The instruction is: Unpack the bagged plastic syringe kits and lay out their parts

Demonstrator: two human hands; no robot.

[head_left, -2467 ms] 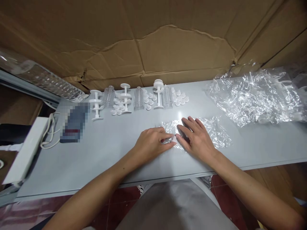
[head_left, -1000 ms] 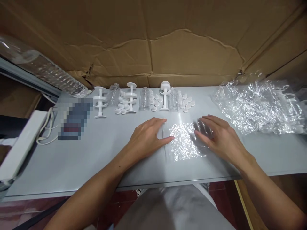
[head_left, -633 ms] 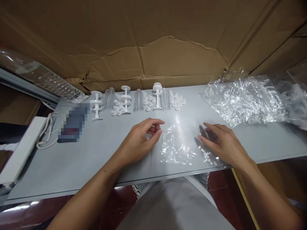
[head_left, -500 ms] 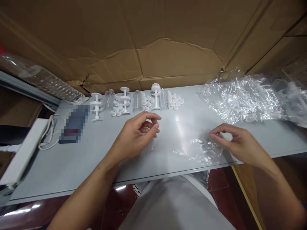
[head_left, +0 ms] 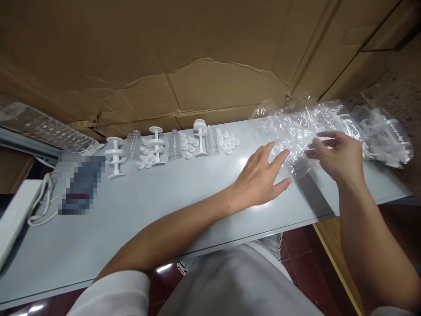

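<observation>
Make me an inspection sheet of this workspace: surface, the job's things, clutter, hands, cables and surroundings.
Surface: grey table; white spindles, ribbed tubes and white caps in a row toward the back.
Job's things: crinkled clear bags, heaped at right.
Clutter: pixelated dark item and clear bottle, both at left.
Left hand: fingers spread, near the bags.
Right hand: fingers curled at the bags; whether it grips one, I can't tell.
Cables: white cable, looped beside a white block at left.
Surroundings: cardboard behind the table; red tiled floor below its near edge.
</observation>
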